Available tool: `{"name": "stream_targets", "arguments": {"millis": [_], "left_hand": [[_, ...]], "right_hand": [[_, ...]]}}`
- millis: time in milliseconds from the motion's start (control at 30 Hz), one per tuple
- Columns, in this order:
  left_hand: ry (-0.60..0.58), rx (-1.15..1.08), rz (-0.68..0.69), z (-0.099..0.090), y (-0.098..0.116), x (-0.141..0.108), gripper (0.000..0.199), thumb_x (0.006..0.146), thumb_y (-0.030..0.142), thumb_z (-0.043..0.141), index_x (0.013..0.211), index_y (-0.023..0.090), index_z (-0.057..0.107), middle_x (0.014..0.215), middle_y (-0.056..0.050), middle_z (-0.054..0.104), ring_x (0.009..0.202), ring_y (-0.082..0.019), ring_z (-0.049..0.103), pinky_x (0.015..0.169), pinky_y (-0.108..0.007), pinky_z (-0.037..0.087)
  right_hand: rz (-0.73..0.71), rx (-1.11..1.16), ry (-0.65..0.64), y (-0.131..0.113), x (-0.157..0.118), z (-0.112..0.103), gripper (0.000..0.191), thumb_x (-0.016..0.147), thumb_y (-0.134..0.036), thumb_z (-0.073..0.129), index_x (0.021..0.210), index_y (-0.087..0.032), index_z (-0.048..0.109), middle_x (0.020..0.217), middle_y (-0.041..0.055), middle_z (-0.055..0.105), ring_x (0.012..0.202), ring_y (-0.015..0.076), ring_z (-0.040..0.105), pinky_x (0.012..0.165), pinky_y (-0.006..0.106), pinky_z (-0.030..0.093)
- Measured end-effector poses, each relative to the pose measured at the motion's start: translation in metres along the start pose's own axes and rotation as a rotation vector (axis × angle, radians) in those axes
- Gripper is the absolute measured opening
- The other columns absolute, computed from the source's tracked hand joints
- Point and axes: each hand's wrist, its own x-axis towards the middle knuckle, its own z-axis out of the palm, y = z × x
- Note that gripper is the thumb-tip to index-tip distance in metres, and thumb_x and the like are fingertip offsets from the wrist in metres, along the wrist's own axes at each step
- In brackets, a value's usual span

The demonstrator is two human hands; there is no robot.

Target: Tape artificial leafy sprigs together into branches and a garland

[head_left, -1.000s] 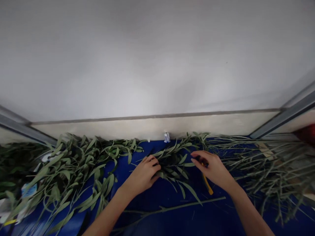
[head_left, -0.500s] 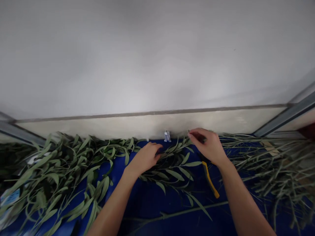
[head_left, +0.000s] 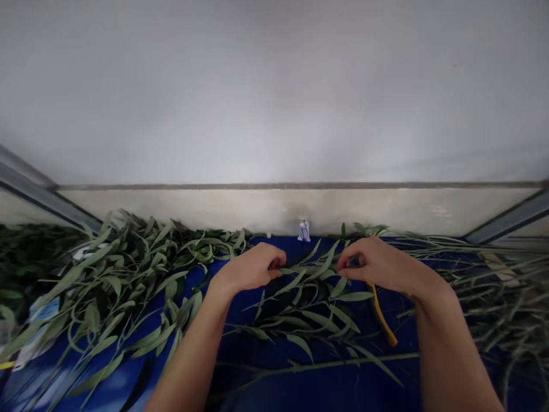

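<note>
A leafy green sprig (head_left: 315,269) stretches between my hands above the blue surface (head_left: 309,395). My left hand (head_left: 251,268) is closed in a pinch on the stem at its left end. At the right end, my right hand (head_left: 377,263) has thumb and finger pinched at the tips of the leaves. Below them lies another leafy branch (head_left: 300,320) with long narrow leaves. A tool with a yellow handle (head_left: 383,317) rests under my right wrist, its other end hidden. Nearer to me, a long bare stem (head_left: 334,363) crosses the surface.
A heap of leafy branches (head_left: 124,280) covers the left side. Bundled thin stems (head_left: 472,280) lie at the right. A small white and blue crumpled piece (head_left: 303,231) stands by the pale back ledge (head_left: 206,209). Metal struts (head_left: 510,214) slant at both sides.
My right hand has lowered and turned inward to pinch the sprig's right end. My left hand has closed on the stem. The view has shifted slightly left.
</note>
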Motion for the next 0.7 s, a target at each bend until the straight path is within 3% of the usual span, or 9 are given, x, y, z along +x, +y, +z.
{"name": "stream_targets", "arguments": {"millis": [167, 367, 467, 533, 600, 633, 667, 700], "left_hand": [[0.07, -0.01, -0.06, -0.015, -0.008, -0.013, 0.016, 0.081, 0.019, 0.062, 0.07, 0.02, 0.051, 0.064, 0.004, 0.054, 0.059, -0.015, 0.049, 0.055, -0.027, 0.032], [0.158, -0.004, -0.074, -0.03, -0.003, -0.027, 0.016, 0.083, 0.017, 0.058, 0.07, 0.021, 0.049, 0.069, 0.001, 0.055, 0.064, -0.016, 0.05, 0.059, -0.029, 0.033], [0.203, -0.004, -0.062, -0.034, 0.006, -0.03, 0.016, 0.086, 0.016, 0.056, 0.071, 0.021, 0.051, 0.075, 0.0, 0.058, 0.069, -0.017, 0.053, 0.064, -0.029, 0.036], [0.239, 0.005, -0.052, -0.036, 0.011, -0.03, 0.016, 0.086, 0.015, 0.057, 0.072, 0.021, 0.052, 0.077, 0.0, 0.06, 0.072, -0.018, 0.055, 0.066, -0.03, 0.037], [0.269, 0.025, -0.044, -0.037, 0.014, -0.03, 0.015, 0.085, 0.013, 0.058, 0.072, 0.02, 0.054, 0.079, 0.0, 0.061, 0.072, -0.018, 0.056, 0.067, -0.03, 0.039], [0.28, 0.038, -0.04, -0.037, 0.015, -0.03, 0.015, 0.084, 0.012, 0.059, 0.072, 0.02, 0.056, 0.079, -0.001, 0.061, 0.072, -0.018, 0.056, 0.068, -0.03, 0.04], [0.29, 0.05, -0.038, -0.037, 0.016, -0.03, 0.014, 0.084, 0.011, 0.059, 0.072, 0.02, 0.058, 0.08, -0.001, 0.062, 0.072, -0.018, 0.056, 0.068, -0.03, 0.04], [0.297, 0.058, -0.038, -0.037, 0.017, -0.03, 0.014, 0.084, 0.01, 0.059, 0.073, 0.02, 0.059, 0.081, -0.001, 0.063, 0.073, -0.018, 0.057, 0.069, -0.03, 0.042]], "right_hand": [[0.036, 0.066, -0.044, -0.005, -0.017, -0.006, 0.012, 0.083, -0.031, 0.072, 0.079, -0.029, 0.083, 0.082, 0.0011, 0.078, 0.064, 0.0177, 0.067, 0.053, 0.028, 0.047], [0.078, 0.184, -0.193, -0.005, -0.028, -0.01, 0.026, 0.087, -0.039, 0.07, 0.068, -0.024, 0.078, 0.056, 0.0006, 0.068, 0.046, 0.0155, 0.063, 0.045, 0.025, 0.044], [0.104, 0.265, -0.038, -0.002, -0.028, -0.013, 0.022, 0.087, -0.044, 0.072, 0.095, -0.026, 0.081, 0.076, 0.0027, 0.077, 0.05, 0.0158, 0.067, 0.046, 0.025, 0.05], [0.079, 0.358, 0.122, -0.003, -0.025, -0.014, 0.054, 0.083, -0.044, 0.077, 0.134, -0.03, 0.068, 0.094, 0.0056, 0.079, 0.064, 0.0197, 0.074, 0.053, 0.027, 0.057], [0.002, 0.505, 0.205, -0.007, -0.019, -0.014, 0.094, 0.079, -0.039, 0.082, 0.16, -0.033, 0.036, 0.104, 0.0078, 0.078, 0.08, 0.024, 0.077, 0.062, 0.031, 0.062], [-0.038, 0.581, 0.215, -0.01, -0.016, -0.014, 0.102, 0.079, -0.037, 0.083, 0.163, -0.035, 0.025, 0.107, 0.0082, 0.078, 0.084, 0.025, 0.077, 0.066, 0.033, 0.064], [-0.071, 0.642, 0.224, -0.014, -0.013, -0.013, 0.101, 0.08, -0.036, 0.083, 0.163, -0.036, 0.026, 0.109, 0.0081, 0.077, 0.085, 0.0253, 0.077, 0.068, 0.035, 0.064], [-0.095, 0.68, 0.242, -0.019, -0.01, -0.011, 0.09, 0.081, -0.036, 0.083, 0.158, -0.036, 0.037, 0.108, 0.0076, 0.077, 0.085, 0.0249, 0.077, 0.068, 0.035, 0.065]]}}
